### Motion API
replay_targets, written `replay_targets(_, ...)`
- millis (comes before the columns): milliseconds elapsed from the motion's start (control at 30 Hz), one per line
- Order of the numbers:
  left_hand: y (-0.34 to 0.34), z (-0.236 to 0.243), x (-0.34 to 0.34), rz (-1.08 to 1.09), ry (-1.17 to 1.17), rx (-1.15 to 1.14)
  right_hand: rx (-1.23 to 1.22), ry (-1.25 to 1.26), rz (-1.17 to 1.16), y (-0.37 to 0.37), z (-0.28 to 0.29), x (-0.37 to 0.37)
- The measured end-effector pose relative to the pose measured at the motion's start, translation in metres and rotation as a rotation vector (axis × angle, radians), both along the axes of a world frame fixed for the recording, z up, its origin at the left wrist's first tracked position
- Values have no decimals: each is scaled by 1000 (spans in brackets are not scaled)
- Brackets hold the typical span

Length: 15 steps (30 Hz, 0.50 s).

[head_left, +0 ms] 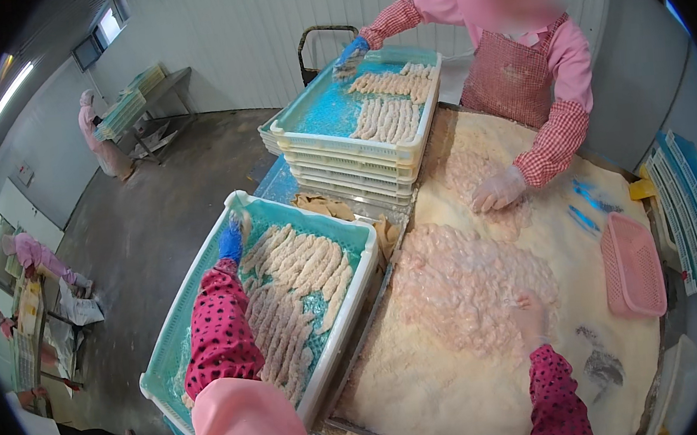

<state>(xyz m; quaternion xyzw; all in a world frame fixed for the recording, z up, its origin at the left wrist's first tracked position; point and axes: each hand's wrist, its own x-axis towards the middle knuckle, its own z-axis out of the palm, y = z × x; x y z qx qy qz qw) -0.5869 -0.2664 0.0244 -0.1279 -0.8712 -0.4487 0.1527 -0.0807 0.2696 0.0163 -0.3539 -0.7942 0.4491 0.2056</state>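
Observation:
My left hand point(232, 240), in a blue glove, reaches over the far left part of a white-rimmed tray point(176, 315) with a green-blue mesh bottom. Its fingers are closed and whitish at the tips; what they hold I cannot make out. Beside it lie rows of crumb-coated meat strips point(296, 259). My right hand point(531, 319), in a thin pale glove, is at the right edge of a heap of wet pink raw meat pieces point(470, 285), fingers curled at the meat. Pale powdery coating point(412, 378) spreads around the heap.
Across the table, a co-worker point(519, 78) has one hand over a stack of trays point(352, 163) and the other at the meat. A pink basket point(632, 263) and blue-handled tools point(591, 196) lie at right. Other people point(101, 135) stand at tables on the left.

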Motion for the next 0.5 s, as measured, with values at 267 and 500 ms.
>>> replay_targets(267,42,11,26,-221,-482,494,213,221,59,-32,85,45)
replay_targets(500,152,99,211,-621,-305,250,-318,-367,307,-24,62,169)
